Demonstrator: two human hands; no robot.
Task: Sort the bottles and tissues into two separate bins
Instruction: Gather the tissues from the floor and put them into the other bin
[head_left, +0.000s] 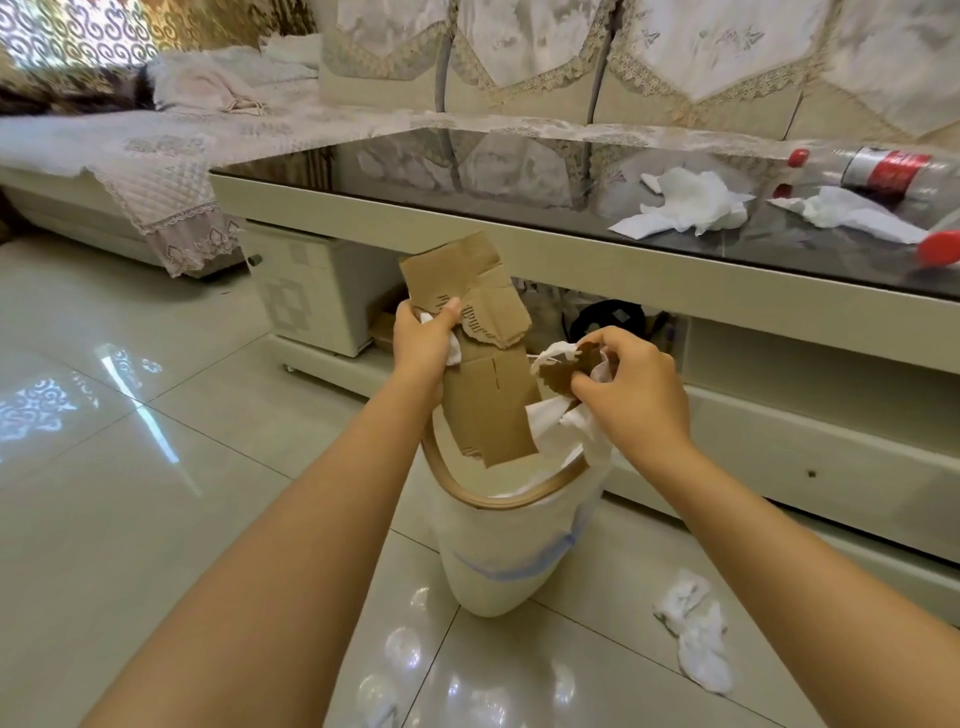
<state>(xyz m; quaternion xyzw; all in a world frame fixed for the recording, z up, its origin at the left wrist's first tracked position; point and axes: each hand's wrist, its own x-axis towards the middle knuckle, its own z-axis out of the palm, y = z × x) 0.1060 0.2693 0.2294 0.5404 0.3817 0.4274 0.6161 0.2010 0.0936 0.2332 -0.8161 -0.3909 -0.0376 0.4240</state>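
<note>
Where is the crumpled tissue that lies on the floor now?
The crumpled tissue lies on the tiled floor at lower right, right of the white bin.

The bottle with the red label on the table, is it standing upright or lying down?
Lying down: the bottle rests on its side on the table, cap pointing left.

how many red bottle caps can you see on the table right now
3: one cap on the labelled bottle lying at the back right, one just below it, one at the right edge. More may lie outside the frame.
</note>
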